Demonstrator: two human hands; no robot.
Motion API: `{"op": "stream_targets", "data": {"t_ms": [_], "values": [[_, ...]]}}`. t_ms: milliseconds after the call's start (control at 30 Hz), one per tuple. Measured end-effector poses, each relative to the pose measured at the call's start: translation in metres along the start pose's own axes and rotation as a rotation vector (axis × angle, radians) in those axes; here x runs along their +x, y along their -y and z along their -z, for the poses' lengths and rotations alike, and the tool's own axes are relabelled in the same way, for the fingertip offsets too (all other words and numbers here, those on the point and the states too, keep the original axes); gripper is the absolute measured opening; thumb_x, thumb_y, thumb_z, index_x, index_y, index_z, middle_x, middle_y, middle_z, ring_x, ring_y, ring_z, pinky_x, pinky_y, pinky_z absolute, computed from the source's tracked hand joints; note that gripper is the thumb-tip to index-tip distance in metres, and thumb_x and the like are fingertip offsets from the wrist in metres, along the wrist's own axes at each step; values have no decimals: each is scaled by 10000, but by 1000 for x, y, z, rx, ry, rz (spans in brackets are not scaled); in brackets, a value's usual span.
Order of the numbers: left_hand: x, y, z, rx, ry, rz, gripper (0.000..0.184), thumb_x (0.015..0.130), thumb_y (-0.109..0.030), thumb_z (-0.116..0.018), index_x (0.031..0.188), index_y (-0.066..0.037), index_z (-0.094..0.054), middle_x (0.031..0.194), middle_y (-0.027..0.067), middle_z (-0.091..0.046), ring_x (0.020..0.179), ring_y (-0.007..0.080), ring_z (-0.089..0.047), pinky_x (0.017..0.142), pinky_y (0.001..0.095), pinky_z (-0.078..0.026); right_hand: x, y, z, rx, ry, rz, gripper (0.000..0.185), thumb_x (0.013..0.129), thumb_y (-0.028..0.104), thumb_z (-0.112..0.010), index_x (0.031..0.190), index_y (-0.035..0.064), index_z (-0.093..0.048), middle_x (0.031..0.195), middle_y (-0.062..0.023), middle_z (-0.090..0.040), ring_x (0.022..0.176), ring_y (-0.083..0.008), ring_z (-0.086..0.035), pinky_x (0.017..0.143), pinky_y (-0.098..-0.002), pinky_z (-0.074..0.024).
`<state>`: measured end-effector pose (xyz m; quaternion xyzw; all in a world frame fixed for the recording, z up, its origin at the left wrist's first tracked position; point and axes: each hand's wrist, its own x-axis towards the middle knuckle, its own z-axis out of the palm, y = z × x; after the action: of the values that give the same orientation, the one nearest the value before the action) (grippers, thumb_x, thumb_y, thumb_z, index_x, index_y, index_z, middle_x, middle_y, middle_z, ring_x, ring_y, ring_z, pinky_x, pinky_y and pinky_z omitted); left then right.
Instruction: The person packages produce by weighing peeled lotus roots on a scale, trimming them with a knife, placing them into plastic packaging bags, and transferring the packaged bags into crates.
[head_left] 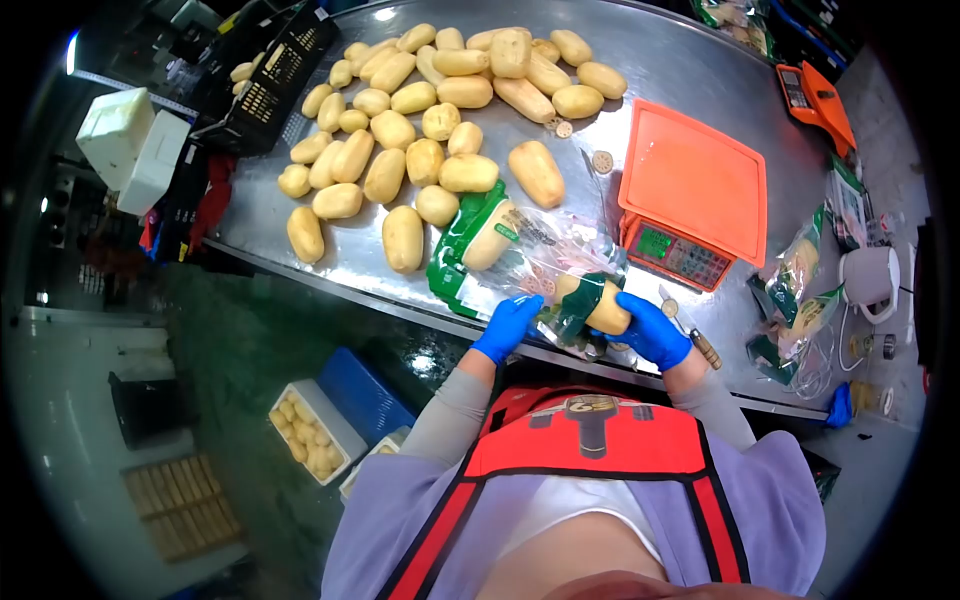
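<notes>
My right hand (650,330), in a blue glove, is wrapped round a pale lotus root (610,312) near the table's front edge. That root lies partly inside a clear plastic bag (575,300) with dark green print. My left hand (512,325), also gloved in blue, is closed on the edge of the bag; its fingertips are partly hidden. Just beyond it lies a green-and-clear bag (455,262) with a lotus root (488,240) showing in it. A single lotus root (536,173) rests farther back, near a cut slice (602,162).
An orange scale (692,185) stands right of my hands, with a knife (705,348) before it. Many lotus roots (392,130) spread over the steel table (680,60). Filled bags (795,290) lie at the right; a black crate (275,85) sits back left.
</notes>
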<state>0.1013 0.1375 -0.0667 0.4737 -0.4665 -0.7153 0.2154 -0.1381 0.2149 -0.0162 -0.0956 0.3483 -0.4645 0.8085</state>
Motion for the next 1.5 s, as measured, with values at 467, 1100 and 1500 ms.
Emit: {"op": "stream_targets", "data": {"t_ms": [467, 1100, 1500], "values": [[0, -10, 6, -5, 184, 52, 261, 864, -289, -565, 898, -33, -599, 697, 62, -637, 602, 121, -595, 548, 225, -445, 72, -37, -6, -858, -143, 585, 87, 818, 62, -551, 905, 66, -549, 789, -26, -554, 725, -132, -532, 635, -282, -441], [21, -8, 24, -93, 524, 341, 189, 871, -163, -549, 863, 2, -641, 794, 74, -646, 699, 128, -598, 645, 243, -480, 128, -58, 4, -1487, -288, 604, 314, 813, 271, -516, 1048, 63, -538, 977, -129, -571, 894, -267, -536, 813, -372, -419], [46, -4, 50, 319, 597, -193, 132, 841, -119, -526, 744, -46, -577, 696, 45, -565, 622, 121, -517, 587, 254, -429, 103, -40, -42, -1456, -601, 534, 162, 754, 187, -587, 852, 60, -610, 840, -135, -588, 791, -235, -580, 715, -335, -469]]}}
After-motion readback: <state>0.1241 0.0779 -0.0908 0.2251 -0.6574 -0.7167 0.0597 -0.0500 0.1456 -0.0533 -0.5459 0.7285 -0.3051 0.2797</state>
